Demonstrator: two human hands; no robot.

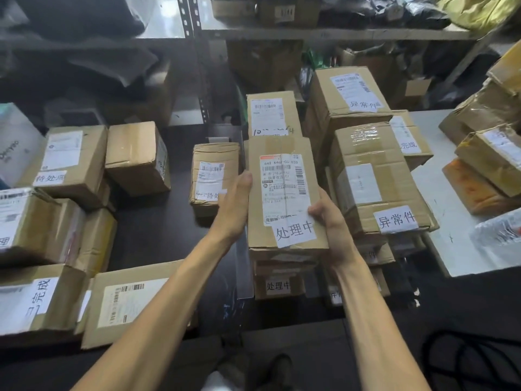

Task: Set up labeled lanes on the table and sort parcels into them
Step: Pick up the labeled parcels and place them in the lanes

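Observation:
A flat cardboard parcel (284, 148) with a shipping label and a white handwritten slip sits on top of a stack of parcels (277, 286) in the middle of the dark table (158, 230). My left hand (235, 206) holds its left edge, thumb along the side. My right hand (328, 221) grips its lower right corner, thumb on top near the slip. Another labelled parcel (270, 114) lies just behind it.
Labelled parcels surround the stack: a small one (212, 173) to the left, several boxes (72, 162) at far left, a tall pile (375, 182) to the right. A white table (451, 221) carries taped parcels (490, 159) at right. Metal shelving (310, 33) stands behind.

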